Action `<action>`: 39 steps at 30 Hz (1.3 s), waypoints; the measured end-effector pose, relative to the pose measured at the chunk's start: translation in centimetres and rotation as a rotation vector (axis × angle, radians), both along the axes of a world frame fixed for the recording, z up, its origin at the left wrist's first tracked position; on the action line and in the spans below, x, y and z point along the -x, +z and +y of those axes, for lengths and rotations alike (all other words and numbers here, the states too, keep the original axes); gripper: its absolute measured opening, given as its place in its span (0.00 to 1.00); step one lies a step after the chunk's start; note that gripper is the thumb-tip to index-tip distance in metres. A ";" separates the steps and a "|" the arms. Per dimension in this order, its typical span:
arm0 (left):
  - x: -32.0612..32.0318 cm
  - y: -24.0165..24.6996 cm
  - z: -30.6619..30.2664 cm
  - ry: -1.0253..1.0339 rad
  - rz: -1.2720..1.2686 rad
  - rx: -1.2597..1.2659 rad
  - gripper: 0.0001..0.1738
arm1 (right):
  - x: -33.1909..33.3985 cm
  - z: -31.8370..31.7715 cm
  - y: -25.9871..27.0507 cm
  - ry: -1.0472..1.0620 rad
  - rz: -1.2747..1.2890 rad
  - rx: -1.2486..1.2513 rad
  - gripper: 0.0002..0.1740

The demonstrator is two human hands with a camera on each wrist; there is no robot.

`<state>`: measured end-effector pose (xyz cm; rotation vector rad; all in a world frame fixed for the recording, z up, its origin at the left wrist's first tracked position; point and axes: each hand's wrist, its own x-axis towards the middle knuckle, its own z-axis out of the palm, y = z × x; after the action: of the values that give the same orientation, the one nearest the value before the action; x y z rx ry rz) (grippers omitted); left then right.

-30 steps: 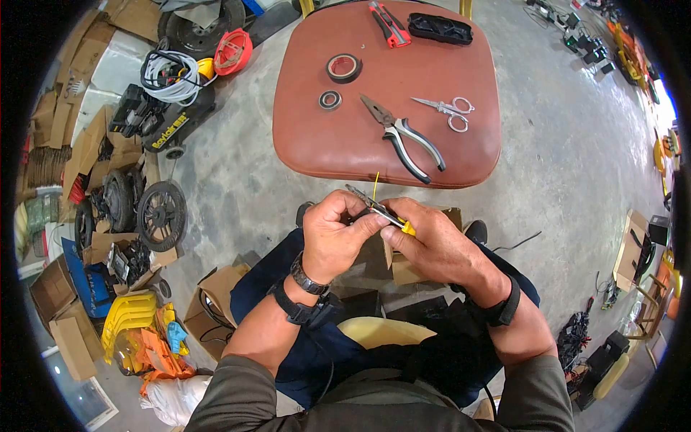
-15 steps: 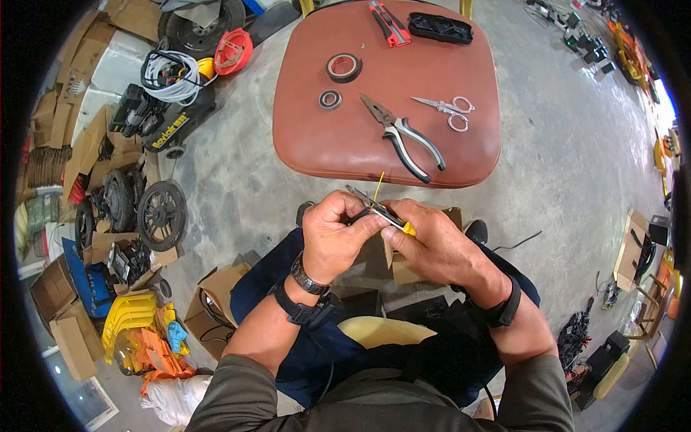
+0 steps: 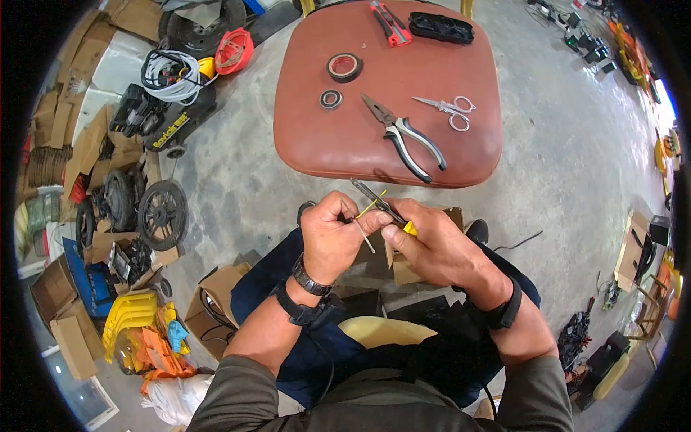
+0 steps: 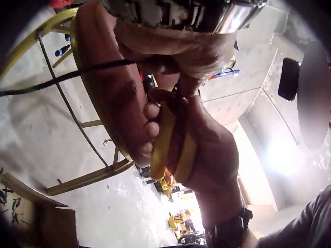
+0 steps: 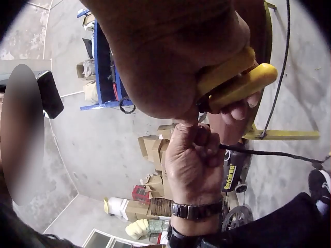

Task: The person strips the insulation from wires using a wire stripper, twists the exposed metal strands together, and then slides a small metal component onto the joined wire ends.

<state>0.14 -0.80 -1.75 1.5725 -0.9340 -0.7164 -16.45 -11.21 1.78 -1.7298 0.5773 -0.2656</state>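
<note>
In the head view both hands meet over my lap. My right hand [image 3: 394, 229] grips a small plier-like tool with yellow handles [image 3: 408, 228]; its dark jaws point up and left toward the seat edge. My left hand [image 3: 351, 218] pinches a thin yellow wire [image 3: 372, 205] that crosses the tool's jaws, and a pale strand [image 3: 364, 237] sticks out below its fingers. The right wrist view shows the yellow handles [image 5: 234, 85] wrapped in my right hand, with the left hand [image 5: 194, 155] holding a black cable [image 5: 269, 153]. The same handles [image 4: 169, 140] appear in the left wrist view.
A brown padded seat [image 3: 317, 140] stands just ahead, bearing grey-handled pliers [image 3: 404, 138], scissors [image 3: 448, 109], a tape roll [image 3: 344, 67], a small ring [image 3: 330, 99], a red-black tool [image 3: 389, 23] and a black case [image 3: 440, 27]. Wheels, cardboard boxes and machines clutter the concrete floor on the left.
The yellow wire end, upright before, now lies slanted across the tool's jaws. The tool has tipped slightly, and a pale strand now shows below my left fingers.
</note>
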 end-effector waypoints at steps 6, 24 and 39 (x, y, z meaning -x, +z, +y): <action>0.1 0.1 0.0 -0.046 0.066 -0.003 0.15 | 0.1 -0.1 -0.3 -0.006 0.015 0.018 0.17; -0.8 0.3 0.2 -0.182 0.087 0.022 0.08 | 0.6 -1.0 -0.3 -0.041 0.082 0.026 0.16; -0.6 0.5 -0.4 -0.122 -0.010 0.021 0.06 | 0.9 -1.1 -0.7 0.034 0.104 0.100 0.21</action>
<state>0.70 -1.15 -1.21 1.5118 -1.0480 -0.7822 -17.33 -12.27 1.09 -1.8569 0.6182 -0.1833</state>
